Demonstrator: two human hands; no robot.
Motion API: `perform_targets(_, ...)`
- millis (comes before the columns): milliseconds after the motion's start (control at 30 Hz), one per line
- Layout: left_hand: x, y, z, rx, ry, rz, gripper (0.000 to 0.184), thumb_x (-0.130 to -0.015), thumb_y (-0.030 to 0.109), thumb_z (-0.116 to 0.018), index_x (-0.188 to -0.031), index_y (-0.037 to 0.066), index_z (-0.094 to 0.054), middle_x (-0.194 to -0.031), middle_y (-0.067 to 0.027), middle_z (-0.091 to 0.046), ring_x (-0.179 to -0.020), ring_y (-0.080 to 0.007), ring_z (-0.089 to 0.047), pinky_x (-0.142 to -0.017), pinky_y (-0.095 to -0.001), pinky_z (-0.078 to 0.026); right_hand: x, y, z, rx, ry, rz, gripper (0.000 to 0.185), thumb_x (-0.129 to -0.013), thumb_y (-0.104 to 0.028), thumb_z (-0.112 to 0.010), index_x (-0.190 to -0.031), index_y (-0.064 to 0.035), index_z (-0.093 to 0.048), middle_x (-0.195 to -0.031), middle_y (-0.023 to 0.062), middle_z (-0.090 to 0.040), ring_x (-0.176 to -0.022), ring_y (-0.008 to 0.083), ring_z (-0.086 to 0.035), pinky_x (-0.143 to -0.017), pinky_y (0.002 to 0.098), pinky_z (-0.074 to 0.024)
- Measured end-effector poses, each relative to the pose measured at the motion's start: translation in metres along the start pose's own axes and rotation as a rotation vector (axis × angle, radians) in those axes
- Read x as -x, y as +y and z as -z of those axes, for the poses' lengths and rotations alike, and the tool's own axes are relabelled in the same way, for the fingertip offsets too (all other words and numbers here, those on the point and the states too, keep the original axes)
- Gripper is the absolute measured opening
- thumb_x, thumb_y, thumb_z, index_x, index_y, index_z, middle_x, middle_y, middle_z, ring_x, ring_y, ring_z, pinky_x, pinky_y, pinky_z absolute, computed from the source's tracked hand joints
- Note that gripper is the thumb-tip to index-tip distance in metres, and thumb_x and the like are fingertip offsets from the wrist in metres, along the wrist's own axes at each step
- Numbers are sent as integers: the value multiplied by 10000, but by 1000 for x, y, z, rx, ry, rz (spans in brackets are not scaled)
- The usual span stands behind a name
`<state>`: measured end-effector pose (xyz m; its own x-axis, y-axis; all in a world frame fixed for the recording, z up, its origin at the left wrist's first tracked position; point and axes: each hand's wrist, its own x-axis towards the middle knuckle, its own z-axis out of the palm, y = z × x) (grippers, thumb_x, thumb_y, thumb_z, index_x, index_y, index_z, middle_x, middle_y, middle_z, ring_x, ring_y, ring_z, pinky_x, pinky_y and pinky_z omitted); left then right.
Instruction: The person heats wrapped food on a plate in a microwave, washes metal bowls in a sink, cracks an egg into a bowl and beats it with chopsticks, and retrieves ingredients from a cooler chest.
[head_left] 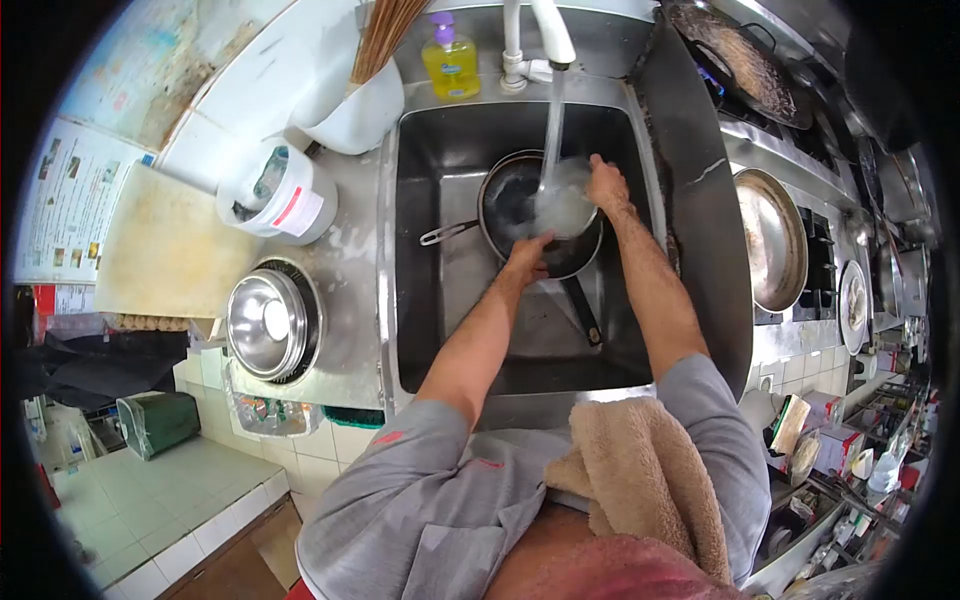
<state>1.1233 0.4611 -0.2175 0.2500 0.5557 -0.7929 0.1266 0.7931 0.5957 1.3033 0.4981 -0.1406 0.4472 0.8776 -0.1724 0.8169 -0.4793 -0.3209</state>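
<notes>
Sinks: one sink (418, 320), with one faucet (554, 35) and one stream of water (556, 110). Hands: two, namely one left hand (528, 259) and one right hand (606, 186). Within the sink: one pale round vessel (568, 212); two handles, one metal handle (450, 233) and one black handle (581, 312); dark pans (499, 195), at least one, overlap preventing an exact figure. Left tabletop (348, 275): one labelled bucket (299, 207); metal bowls (250, 335), at least two, nested, total not determinable. Soap bottles: one soap bottle (453, 66). White tubs: one white tub (362, 112). Stick brooms: one stick broom (388, 38). Boards: one board (180, 245). Towels: one brown towel (640, 460). Green bins: one green bin (160, 425).
</notes>
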Motion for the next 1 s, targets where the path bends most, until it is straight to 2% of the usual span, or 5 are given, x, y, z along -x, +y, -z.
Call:
perform_targets(133,-48,27,0,303,-118,-141,443,-813,203,-561,-1206,25,-466,-1073,-189,-574,-831,-382,-607,-579,-521,-540,10,12,-1,-708,-307,-297,398,-746,22,-532,-1121,-73,-441,-1091,179,-509,-994,400,-543,-774,560,-490)
perform_targets(400,-33,125,-29,-1027,229,-1057,310,-807,140,-476,-1100,104,-573,-1024,-200,-595,-944,-393,-570,-845,-442,-444,5,52,-137,-1810,-504,-593,287,-762,49,-452,-1025,-61,-475,-861,143,-563,-797,301,-589,-673,535,-517)
perform_targets(667,23,120,-7,-1503,287,-1130,268,-789,127,-484,-1025,178,-599,-1021,-116,-596,-984,-330,-569,-731,-456,-499,-109,93,-108,-974,250,41,353,-755,12,-436,-1067,-95,-560,-786,41,-550,-627,147,-541,-499,296,-458)
perform_targets(800,57,94,19,-1540,205,-1262,400,-766,102,-501,-1146,220,-543,-1150,-31,-521,-1049,-247,-503,-792,-412,-455,-95,-22,9,-657,521,518,501,-791,-136,-632,-1256,-69,-460,-964,159,-543,-835,234,-530,-762,338,-433)
perform_targets(1000,153,66,94,-1264,491,-1684,452,-729,62,-542,-1161,194,-551,-1179,-34,-514,-1071,-251,-496,-824,-389,-448,-143,-64,9,-1079,148,473,508,-840,-292,-611,-1255,-51,-445,-1022,66,-561,-801,144,-534,-690,271,-450)
